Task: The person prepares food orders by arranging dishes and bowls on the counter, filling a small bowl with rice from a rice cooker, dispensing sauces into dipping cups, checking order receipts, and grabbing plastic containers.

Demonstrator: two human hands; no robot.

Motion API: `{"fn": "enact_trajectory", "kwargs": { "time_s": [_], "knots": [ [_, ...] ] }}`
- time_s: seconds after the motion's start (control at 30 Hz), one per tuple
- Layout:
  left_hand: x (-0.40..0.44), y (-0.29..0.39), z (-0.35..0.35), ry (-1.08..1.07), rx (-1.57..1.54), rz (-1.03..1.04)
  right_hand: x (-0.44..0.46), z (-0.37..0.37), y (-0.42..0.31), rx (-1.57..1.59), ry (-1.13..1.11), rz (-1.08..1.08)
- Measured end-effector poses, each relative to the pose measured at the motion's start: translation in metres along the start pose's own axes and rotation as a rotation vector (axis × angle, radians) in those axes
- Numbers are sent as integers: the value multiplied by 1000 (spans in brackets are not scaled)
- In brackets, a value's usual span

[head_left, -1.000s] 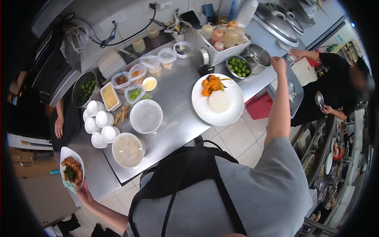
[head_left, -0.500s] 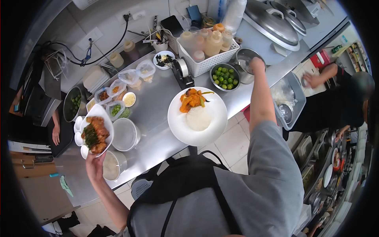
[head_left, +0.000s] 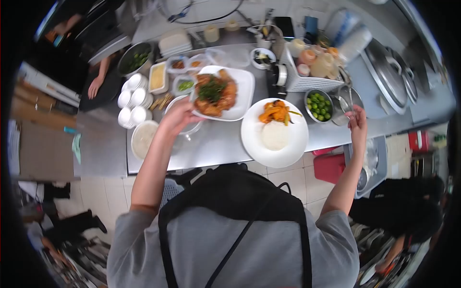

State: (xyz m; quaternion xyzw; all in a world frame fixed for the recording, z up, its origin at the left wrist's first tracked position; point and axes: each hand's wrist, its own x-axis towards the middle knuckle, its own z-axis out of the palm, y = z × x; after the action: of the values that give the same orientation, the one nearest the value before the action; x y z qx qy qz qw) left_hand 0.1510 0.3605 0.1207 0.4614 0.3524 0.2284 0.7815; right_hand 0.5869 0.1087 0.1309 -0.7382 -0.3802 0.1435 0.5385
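Head view: since the earlier frame, the dish (head_left: 246, 89) is shifting from over the cups (head_left: 139, 96) to just beside the plate (head_left: 278, 157); the right hand (head_left: 356, 117) is drawing out of the pot (head_left: 341, 118) to its near rim.

Left hand (head_left: 181, 116) is gripping the dish's edge, thumb over the rim; its other fingers are mostly hiding. Whether the dish is touching the counter, cannot tell. Meat (head_left: 228, 98) is filling it, greens (head_left: 211, 90) lying on top.

Right fingertips are pinching the spoon (head_left: 343, 102); their exact placement is blurring. Limes (head_left: 319, 106) are sitting beside the pot. Hand and dish are partly covering a tub (head_left: 192, 128). At far right, a co-worker (head_left: 403, 206) is fading into the dark edge.
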Motion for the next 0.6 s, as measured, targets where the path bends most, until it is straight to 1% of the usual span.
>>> {"fn": "enact_trajectory", "kwargs": {
  "time_s": [0.03, 0.1, 0.13, 0.17, 0.2, 0.27, 0.3, 0.37, 0.43, 0.6],
  "knots": [
    [-1, 1, 1, 29, -13, 5, -5, 18, -16, 4, -31, -7],
    [-1, 4, 3, -43, -6, -38, -20, 56, -55, -68, -178, -256],
    [-1, 4, 3, -31, -10, -31, -28, 76, -80, -91, -226, -291],
    [-1, 3, 2, -73, -1, -39, -35, 95, -99, -114, -268, -324],
    [-1, 3, 1, -119, 9, -47, -37, 114, -102, -192, -272, -458],
    [-3, 0, 3, -123, 21, -40, -49, 146, -126, -374, -298, -588],
    [-4, -2, 3, -131, 30, -38, -53, 162, -134, -375, -301, -590],
    [-4, -6, 1, -124, 50, -57, -57, 188, -144, -548, -230, -778],
    [-7, -9, 0, -140, 130, -92, -60, 201, -147, -589, -231, -806],
    [-9, -19, -9, -126, 109, -82, -63, 211, -145, -701, -276, -855]
  ]
}}
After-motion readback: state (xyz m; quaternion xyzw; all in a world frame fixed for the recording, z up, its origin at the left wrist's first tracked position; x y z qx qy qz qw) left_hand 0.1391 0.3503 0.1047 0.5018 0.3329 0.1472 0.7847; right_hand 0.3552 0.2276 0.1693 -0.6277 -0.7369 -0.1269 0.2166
